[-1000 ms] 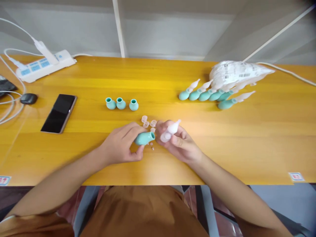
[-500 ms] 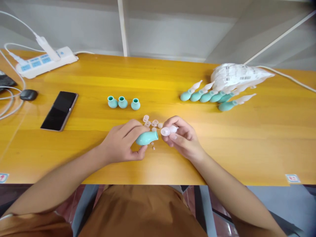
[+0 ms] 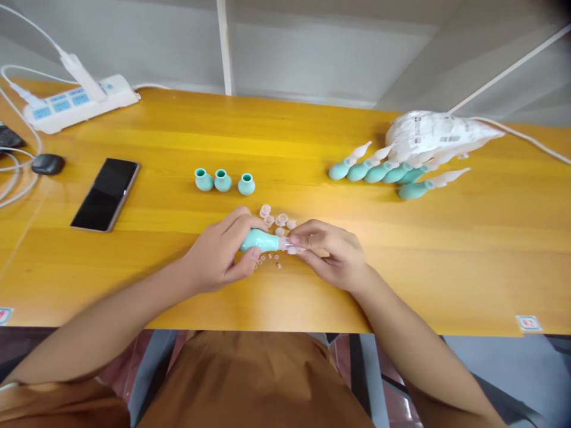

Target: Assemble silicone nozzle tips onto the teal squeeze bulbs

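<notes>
My left hand [image 3: 227,249] is closed round a teal squeeze bulb [image 3: 259,240], its neck pointing right. In my right hand [image 3: 332,249] a translucent nozzle [image 3: 286,243] is pinched, its wide end at the mouth of the bulb; how deep it sits inside I cannot tell. Fingers cover part of the nozzle. Just beyond both hands lie several small clear plastic caps [image 3: 281,220]. Tiny clear rings and bits [image 3: 276,257] are scattered on the table beneath the bulb.
Three open teal bulbs [image 3: 222,181] stand beyond my left hand. At the back right several bulbs with nozzles fitted [image 3: 375,172] lie in a row beside a white plastic bag [image 3: 439,132]. A phone [image 3: 106,195], a mouse [image 3: 48,164] and a power strip [image 3: 80,102] are on the left.
The bulb and the nozzle were apart with a gap; now they meet end to end. The nozzle has turned to lie in line with the bulb's neck, and my right fingers now pinch it.
</notes>
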Action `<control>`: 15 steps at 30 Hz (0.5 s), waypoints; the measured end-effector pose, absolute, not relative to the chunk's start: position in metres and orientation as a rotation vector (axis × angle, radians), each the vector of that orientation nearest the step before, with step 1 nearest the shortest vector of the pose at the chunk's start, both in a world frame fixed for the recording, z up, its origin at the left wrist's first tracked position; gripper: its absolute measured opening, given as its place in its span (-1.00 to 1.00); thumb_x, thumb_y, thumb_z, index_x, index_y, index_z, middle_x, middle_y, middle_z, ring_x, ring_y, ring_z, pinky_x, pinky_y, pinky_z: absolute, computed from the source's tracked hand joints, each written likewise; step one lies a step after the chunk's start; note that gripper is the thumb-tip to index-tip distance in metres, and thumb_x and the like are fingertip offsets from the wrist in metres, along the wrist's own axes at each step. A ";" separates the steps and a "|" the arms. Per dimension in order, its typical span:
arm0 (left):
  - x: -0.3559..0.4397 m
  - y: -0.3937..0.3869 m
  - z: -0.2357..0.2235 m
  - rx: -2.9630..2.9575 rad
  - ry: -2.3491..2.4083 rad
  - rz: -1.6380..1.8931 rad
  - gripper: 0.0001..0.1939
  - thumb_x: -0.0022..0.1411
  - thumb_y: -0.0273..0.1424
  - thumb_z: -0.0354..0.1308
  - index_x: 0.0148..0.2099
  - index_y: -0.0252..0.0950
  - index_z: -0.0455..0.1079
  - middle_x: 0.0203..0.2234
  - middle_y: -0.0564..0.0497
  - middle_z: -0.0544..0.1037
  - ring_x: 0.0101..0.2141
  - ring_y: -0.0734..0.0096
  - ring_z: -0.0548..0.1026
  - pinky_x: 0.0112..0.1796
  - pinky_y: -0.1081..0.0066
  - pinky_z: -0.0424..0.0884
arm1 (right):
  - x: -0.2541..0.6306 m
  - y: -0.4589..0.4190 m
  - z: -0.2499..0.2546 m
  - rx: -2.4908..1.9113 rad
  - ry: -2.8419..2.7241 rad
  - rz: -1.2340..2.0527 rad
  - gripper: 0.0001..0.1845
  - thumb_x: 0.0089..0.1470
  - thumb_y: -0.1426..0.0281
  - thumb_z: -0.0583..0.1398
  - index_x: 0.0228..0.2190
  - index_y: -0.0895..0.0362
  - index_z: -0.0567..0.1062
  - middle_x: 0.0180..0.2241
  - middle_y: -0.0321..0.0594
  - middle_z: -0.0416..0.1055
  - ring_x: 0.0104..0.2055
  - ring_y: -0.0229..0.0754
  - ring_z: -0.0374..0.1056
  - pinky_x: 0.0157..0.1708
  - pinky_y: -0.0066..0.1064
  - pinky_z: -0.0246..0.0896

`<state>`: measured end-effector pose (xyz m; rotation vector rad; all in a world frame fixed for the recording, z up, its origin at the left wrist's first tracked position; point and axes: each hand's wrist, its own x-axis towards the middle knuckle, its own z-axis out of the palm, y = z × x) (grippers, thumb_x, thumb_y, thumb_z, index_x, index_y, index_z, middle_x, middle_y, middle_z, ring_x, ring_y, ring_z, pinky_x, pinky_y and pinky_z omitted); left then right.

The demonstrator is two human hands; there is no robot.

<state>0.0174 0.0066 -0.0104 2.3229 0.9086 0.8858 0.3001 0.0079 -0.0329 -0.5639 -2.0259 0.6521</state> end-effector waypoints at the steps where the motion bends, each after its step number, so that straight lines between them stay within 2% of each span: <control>1: 0.018 0.007 -0.008 2.236 0.917 0.841 -0.74 0.61 -0.21 0.04 0.11 -0.24 0.42 -0.22 -0.04 0.56 -0.30 0.26 0.52 -0.26 0.28 0.47 | 0.301 0.009 -0.033 -0.554 -2.055 0.595 -0.67 0.36 0.59 0.35 0.04 -0.01 0.62 -0.10 -0.09 0.71 -0.11 -0.07 0.68 -0.18 -0.23 0.65; 4: 0.020 0.007 -0.005 1.957 0.929 0.702 -0.67 0.67 -0.10 0.00 0.03 -0.23 0.42 -0.39 0.09 0.53 -0.45 0.38 0.45 -0.38 0.36 0.36 | 0.302 0.010 -0.033 -0.550 -2.095 0.471 -0.63 0.36 0.59 0.34 0.06 -0.06 0.64 -0.09 -0.11 0.72 -0.15 -0.07 0.66 -0.20 -0.21 0.65; 6: 0.021 0.007 -0.005 1.785 0.899 0.629 -0.63 0.67 -0.02 0.03 0.02 -0.22 0.40 -0.43 0.12 0.54 -0.48 0.41 0.45 -0.42 0.40 0.34 | 0.303 0.010 -0.034 -0.565 -2.119 0.424 -0.61 0.37 0.59 0.32 0.07 -0.10 0.64 -0.08 -0.13 0.73 -0.18 -0.06 0.65 -0.21 -0.19 0.64; 10: 0.024 0.007 -0.009 1.629 0.859 0.602 -0.63 0.62 0.01 0.15 0.03 -0.21 0.37 -0.41 0.10 0.60 -0.45 0.40 0.53 -0.39 0.41 0.41 | 0.305 0.009 -0.036 -0.586 -2.165 0.365 -0.60 0.38 0.59 0.31 0.08 -0.11 0.63 -0.07 -0.13 0.73 -0.17 -0.06 0.65 -0.20 -0.18 0.65; 15: 0.025 0.008 -0.010 1.741 0.896 0.652 -0.70 0.59 -0.08 0.20 0.07 -0.20 0.38 -0.37 0.12 0.58 -0.44 0.41 0.51 -0.38 0.42 0.38 | 0.306 0.006 -0.038 -0.587 -2.152 0.389 -0.59 0.35 0.58 0.36 0.11 -0.06 0.63 -0.02 -0.06 0.73 -0.10 -0.01 0.69 -0.12 -0.12 0.71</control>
